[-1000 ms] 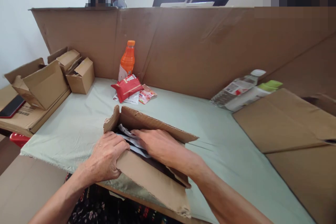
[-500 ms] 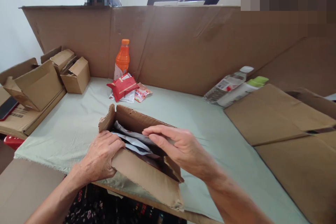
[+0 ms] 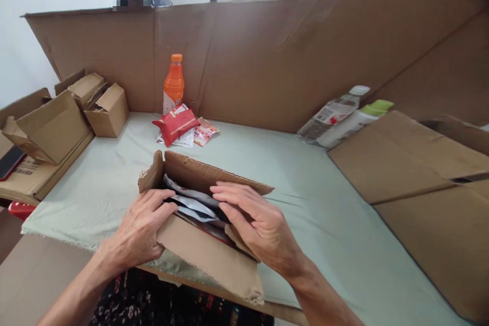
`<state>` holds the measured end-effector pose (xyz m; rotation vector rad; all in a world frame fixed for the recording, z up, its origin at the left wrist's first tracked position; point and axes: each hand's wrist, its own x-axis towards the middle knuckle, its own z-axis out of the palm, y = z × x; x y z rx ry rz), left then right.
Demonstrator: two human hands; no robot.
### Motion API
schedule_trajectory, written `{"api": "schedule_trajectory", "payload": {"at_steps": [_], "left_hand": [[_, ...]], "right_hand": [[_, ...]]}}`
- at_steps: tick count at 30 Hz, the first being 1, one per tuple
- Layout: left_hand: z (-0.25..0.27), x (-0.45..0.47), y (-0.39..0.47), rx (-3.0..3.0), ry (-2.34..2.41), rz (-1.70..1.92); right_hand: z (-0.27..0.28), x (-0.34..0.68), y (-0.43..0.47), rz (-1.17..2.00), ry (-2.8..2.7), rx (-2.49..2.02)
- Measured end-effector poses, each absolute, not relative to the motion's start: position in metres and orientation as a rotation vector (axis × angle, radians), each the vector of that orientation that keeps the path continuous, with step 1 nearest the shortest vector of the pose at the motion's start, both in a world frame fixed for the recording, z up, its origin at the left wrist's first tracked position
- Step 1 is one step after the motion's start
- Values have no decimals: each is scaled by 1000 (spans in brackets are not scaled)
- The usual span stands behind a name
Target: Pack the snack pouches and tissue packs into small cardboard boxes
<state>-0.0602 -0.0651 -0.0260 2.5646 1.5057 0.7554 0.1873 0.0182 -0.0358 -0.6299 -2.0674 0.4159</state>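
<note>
An open cardboard box [image 3: 208,260] lies at the table's near edge, its flaps spread. Several flat grey and light-blue packets [image 3: 194,207] stand side by side inside it. My left hand [image 3: 143,224] grips the box's left near edge, thumb outside and fingertips over the rim by the packets. Over the right end of the opening is my right hand [image 3: 257,224], fingers stretched out and thumb apart. Its fingertips are at the packets' right end; whether they touch is unclear. The packets' lower parts are hidden in the box.
Beyond the box are a red packet [image 3: 178,125], a pink sachet [image 3: 206,132] and an orange bottle [image 3: 174,84]. Small cartons [image 3: 110,112] stand left. At right lie a clear bottle [image 3: 332,117], a green-capped white bottle [image 3: 351,125] and a large carton [image 3: 405,158]. A cardboard wall [image 3: 248,61] closes the back.
My right hand has come down over the box's right end, its fingers spreading apart from a closer bunch. My left hand keeps its grip. The view has shifted slightly.
</note>
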Motion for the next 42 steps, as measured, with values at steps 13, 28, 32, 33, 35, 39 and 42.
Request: {"api": "schedule_trajectory", "payload": {"at_steps": [13,28,32,33,35,39,42], "left_hand": [[-24,-63,-87,2555,1514,1232],[-39,-64,-76,2286,1664,1433],[-34,-68,-74,2329,1620,1411],[-33,-69,-73,2343,1611,1401],[-30,-70,-72,2367,1593,1390],[-28,-71,-69,2378,1567,1392],[-30,-71,-69,2375,1569,1397]], "right_hand": [[-39,187,23,399,-2322,-745],[-45,188,20,446,-2289,-962],[-48,187,19,511,-2228,-966],[-48,186,19,510,-2213,-952],[-49,185,18,491,-2178,-913],[-49,185,18,398,-2154,-846],[-48,186,18,362,-2217,-840]]}}
